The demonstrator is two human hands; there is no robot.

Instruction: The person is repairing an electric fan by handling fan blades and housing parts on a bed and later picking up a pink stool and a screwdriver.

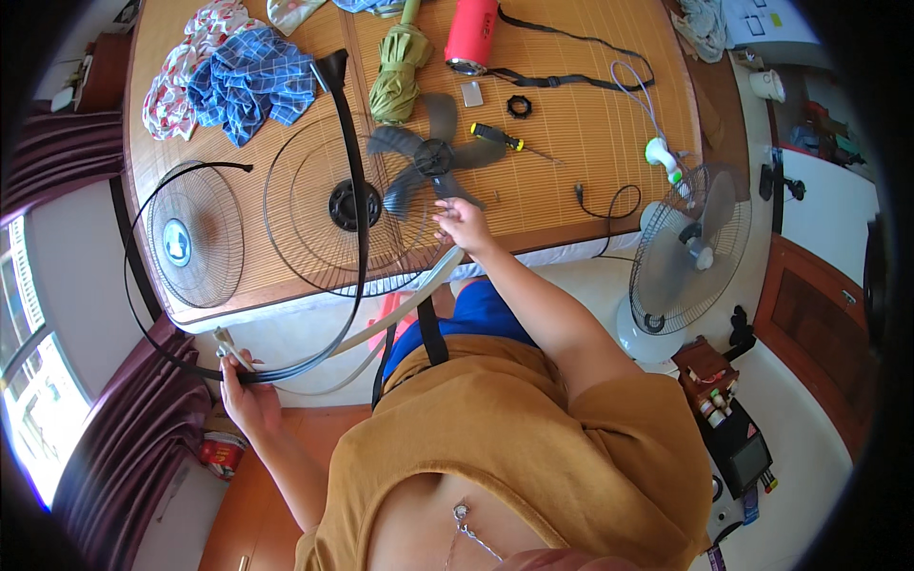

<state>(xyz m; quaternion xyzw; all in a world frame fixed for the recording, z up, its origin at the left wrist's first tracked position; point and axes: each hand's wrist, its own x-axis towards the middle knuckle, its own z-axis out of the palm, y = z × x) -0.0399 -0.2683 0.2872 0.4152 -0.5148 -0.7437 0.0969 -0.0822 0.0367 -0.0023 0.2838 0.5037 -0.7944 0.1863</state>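
Note:
My left hand (249,392) is closed around a long black plastic band (359,190) bent into an open hoop. Its ends reach up over the mat-covered bed. A long off-white strip (419,295) runs from beside my left hand toward my right wrist. My right hand (462,226) has its fingertips pinched together at the edge of a round wire fan grille (286,228); what they hold, if anything, is too small to make out. Just beyond lies a dark, translucent fan blade (433,159), partly over the grille. A yellow-and-black screwdriver (497,137) rests to its right.
A second fan grille (181,238) lies at left. A white fan (690,252) stands at the bed's right end. Cloths (255,81), a folded green umbrella (398,67), a red cylinder (471,36), a black ring nut (519,106) and a black cable (609,214) lie on the mat.

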